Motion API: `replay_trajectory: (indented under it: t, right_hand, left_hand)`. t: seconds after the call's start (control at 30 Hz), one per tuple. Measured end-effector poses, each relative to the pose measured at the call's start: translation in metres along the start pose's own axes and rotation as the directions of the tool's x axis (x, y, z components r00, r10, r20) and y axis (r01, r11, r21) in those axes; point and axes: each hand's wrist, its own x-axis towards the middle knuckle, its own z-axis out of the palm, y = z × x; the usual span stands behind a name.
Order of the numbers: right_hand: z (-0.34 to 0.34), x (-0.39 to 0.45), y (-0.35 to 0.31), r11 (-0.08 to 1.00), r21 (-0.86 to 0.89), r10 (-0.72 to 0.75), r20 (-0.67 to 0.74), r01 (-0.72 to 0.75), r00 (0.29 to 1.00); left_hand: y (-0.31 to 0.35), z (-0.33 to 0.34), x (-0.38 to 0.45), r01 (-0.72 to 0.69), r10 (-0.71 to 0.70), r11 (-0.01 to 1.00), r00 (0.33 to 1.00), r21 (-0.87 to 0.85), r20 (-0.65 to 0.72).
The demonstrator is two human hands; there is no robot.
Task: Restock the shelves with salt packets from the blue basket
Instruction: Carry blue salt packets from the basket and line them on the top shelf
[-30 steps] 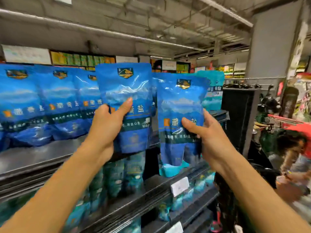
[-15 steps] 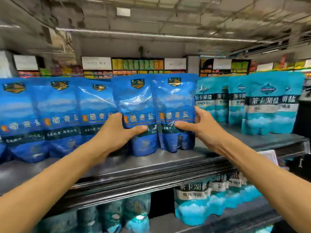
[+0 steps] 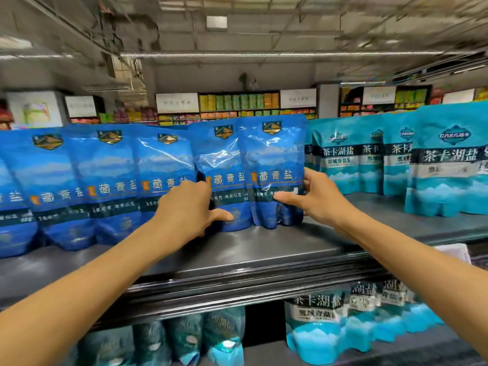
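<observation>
on a supermarket shelf (image 3: 264, 249), the left hand (image 3: 184, 210) and right hand (image 3: 314, 196) each grip a blue salt packet (image 3: 274, 165), standing them in the row; next, likely release and square up.

Two bare forearms reach in from the lower corners, uncovered from where they enter the view down to the wrist, with no sleeve cuff showing. The left hand (image 3: 188, 207) and right hand (image 3: 315, 199) wear no gloves, rings, watch or bands; the nails look short and plain
</observation>
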Motion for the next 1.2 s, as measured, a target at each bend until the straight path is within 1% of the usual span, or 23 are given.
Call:
replay_trajectory:
  t: [0.13, 0.27, 0.4, 0.5, 0.57, 0.73, 0.9, 1.13, 1.2]
  right_hand:
    - [0.002, 0.007, 0.006, 0.99, -0.138, 0.003, -0.037, -0.008, 0.999]
    - [0.005, 0.012, 0.007, 0.982, -0.185, 0.026, -0.033, -0.032, 0.999]
    - [0.008, 0.012, 0.005, 0.985, -0.157, 0.079, -0.007, -0.079, 0.997]
    - [0.008, 0.011, 0.004, 0.986, -0.124, 0.113, -0.005, -0.112, 0.994]
    - [0.008, 0.01, 0.003, 0.987, -0.107, 0.121, -0.004, -0.12, 0.993]
    - [0.007, 0.01, 0.005, 0.991, -0.078, 0.113, 0.014, -0.111, 0.994]
    - [0.009, 0.011, 0.004, 0.985, -0.048, 0.163, -0.007, -0.163, 0.987]
    - [0.013, 0.011, 0.002, 0.97, -0.024, 0.241, -0.035, -0.242, 0.97]
    - [0.014, 0.011, 0.004, 0.969, -0.024, 0.244, -0.025, -0.244, 0.97]
  left_hand:
    - [0.001, 0.0, -0.001, 0.001, 0.0, 1.0, 1.0, 0.028, -0.027]
    - [-0.002, 0.003, -0.003, -0.001, 0.001, 1.0, 0.999, 0.004, -0.052]
    - [-0.007, 0.01, -0.004, 0.014, -0.024, 0.98, 0.999, -0.197, -0.048]
    - [-0.007, 0.019, -0.005, 0.047, -0.063, 0.935, 0.997, -0.353, -0.035]
    - [-0.006, 0.023, -0.007, 0.061, -0.088, 0.91, 0.995, -0.411, -0.048]
    - [-0.006, 0.023, -0.012, 0.029, -0.071, 0.901, 0.994, -0.434, -0.081]
    - [0.0, 0.017, -0.012, -0.011, -0.071, 0.915, 0.979, -0.403, -0.189]
    - [-0.006, 0.014, -0.008, 0.024, -0.136, 0.889, 0.967, -0.457, -0.214]
    - [-0.009, 0.011, -0.009, 0.034, -0.143, 0.872, 0.972, -0.488, -0.188]
